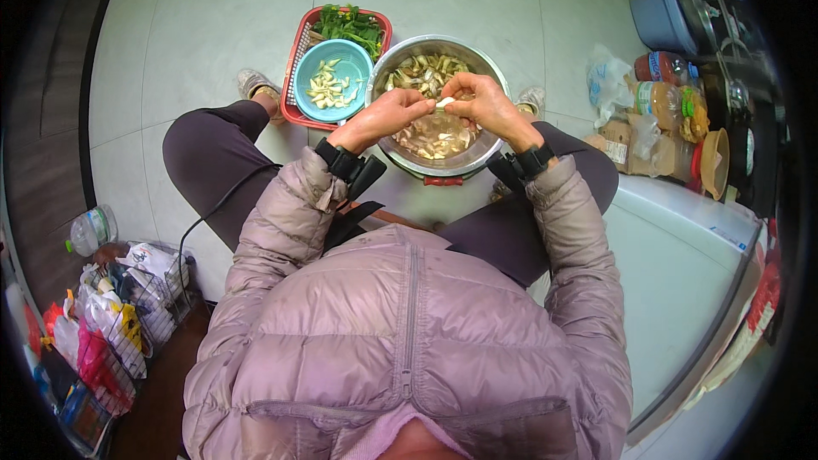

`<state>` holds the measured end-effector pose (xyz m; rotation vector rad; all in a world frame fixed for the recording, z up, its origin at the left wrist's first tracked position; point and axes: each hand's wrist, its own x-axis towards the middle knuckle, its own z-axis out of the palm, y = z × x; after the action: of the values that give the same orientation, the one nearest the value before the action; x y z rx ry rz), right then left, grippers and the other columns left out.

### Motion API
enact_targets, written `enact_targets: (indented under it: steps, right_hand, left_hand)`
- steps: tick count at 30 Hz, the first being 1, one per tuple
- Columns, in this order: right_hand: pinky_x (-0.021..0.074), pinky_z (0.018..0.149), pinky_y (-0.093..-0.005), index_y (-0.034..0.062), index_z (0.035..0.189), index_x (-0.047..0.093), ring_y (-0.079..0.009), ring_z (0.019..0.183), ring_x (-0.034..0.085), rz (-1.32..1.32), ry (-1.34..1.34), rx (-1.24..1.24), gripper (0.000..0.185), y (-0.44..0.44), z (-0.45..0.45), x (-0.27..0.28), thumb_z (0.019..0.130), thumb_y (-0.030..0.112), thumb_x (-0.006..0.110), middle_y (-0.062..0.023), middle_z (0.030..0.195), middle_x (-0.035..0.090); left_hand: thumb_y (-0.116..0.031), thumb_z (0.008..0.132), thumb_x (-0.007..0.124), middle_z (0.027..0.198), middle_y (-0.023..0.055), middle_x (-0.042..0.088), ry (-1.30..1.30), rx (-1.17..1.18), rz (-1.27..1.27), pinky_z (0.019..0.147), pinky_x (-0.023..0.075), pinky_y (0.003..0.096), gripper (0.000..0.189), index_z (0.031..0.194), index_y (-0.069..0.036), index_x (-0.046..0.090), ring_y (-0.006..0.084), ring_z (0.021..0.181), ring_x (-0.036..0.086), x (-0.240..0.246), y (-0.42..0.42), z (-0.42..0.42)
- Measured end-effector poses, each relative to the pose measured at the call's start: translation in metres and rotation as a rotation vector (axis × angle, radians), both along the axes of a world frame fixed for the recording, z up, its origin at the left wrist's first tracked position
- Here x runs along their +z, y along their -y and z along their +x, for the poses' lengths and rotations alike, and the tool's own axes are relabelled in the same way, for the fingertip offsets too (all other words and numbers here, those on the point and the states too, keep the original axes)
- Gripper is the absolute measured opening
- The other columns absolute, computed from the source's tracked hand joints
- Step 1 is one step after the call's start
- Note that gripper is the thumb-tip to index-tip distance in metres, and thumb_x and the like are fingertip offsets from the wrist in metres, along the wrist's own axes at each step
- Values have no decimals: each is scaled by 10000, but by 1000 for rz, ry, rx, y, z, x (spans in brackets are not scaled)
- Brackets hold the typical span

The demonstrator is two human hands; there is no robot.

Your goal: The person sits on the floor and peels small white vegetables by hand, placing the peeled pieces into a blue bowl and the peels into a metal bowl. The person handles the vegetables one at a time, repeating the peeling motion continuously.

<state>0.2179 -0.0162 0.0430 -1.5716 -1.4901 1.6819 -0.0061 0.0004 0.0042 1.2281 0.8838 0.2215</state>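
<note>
Over a metal pot [441,169] of water, my left hand [399,108] and my right hand [480,102] meet with a small white clove [444,103], seemingly garlic, between their fingertips. Both hands touch it. Many unpeeled, brownish clove-like pieces [425,70] lie in the far part of the pot; paler pieces and bits of skin float in the near part. Left of the pot, a turquoise plastic bowl [307,73] holds several peeled white cloves [329,92]. That bowl rests in a red plastic basket [295,51], with leafy greens [348,25] behind it.
The pot's red handle [443,182] faces me, between my knees. Bottles [658,102], a cardboard box [617,140] and a blue tub [661,19] line the right side, by a white-edged cabinet top [677,255]. Wire baskets of plastic bags [121,326] stand at lower left, near a plastic bottle [92,230].
</note>
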Motion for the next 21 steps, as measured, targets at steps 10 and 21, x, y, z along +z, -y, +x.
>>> enact_targets:
  steps: [10, 21]
  right_hand:
    - [512, 786, -276, -13, 1058, 685, -139, 802, 641, 55, -15, -217, 215, 1, 3, -13, 872, 70, 619, -70, 881, 700]
    - [511, 713, -222, -20, 1053, 602, -97, 835, 622, 71, -260, -303, 235, 11, -22, -5, 859, 78, 690, -53, 931, 647]
  left_hand:
    - [-218, 983, 589, 953, 1, 670, 228, 172, -89, 808, 464, 221, 206, 1026, -29, 658, 53, 882, 584, 7, -1, 1]
    - [-170, 921, 661, 867, 1, 656, 267, 321, -55, 692, 443, 210, 171, 977, -9, 657, 57, 779, 562, 15, 5, 7]
